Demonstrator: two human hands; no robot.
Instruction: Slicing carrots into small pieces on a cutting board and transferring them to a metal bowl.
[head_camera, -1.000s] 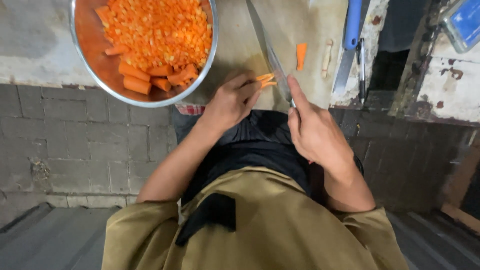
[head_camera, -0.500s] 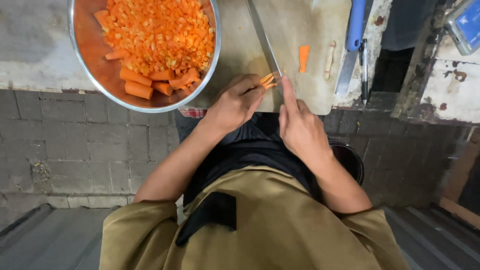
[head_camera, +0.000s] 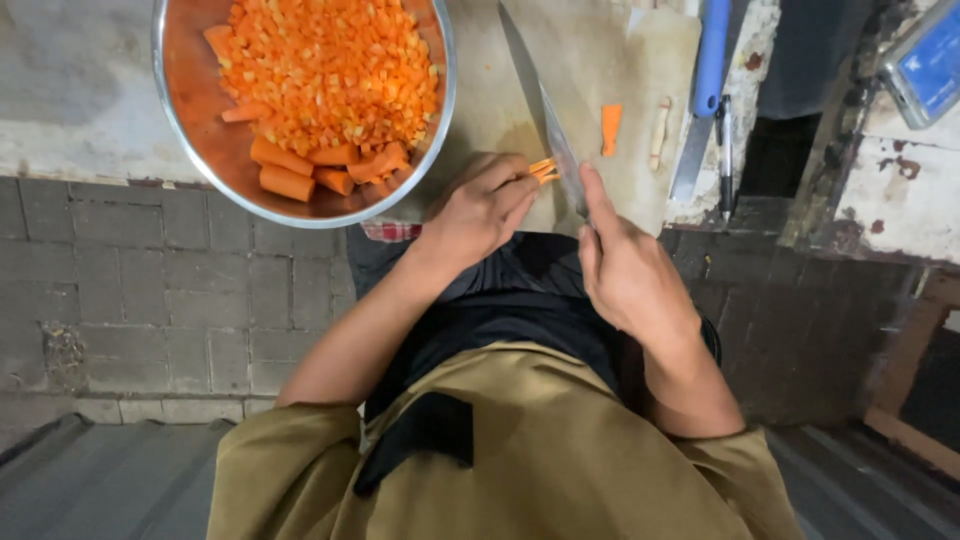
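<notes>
Both arms reach forward from the body, bare from the elbows down. The left hand is bent at the wrist, its fingers curled down and pressed together, tips pointing to the right. The right hand sits just beside it, closed in a grip, with the first finger stretched out straight and pointing far ahead. The two hands are near, not touching.

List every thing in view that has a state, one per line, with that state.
left hand: pinning carrot sticks
right hand: gripping the knife
knife: blade down beside the sticks
carrot sticks: bundled, uncut
metal bowl: holds diced carrot and whole chunks
carrot piece: loose on cutting board
blue-handled knife: lying unused
</notes>
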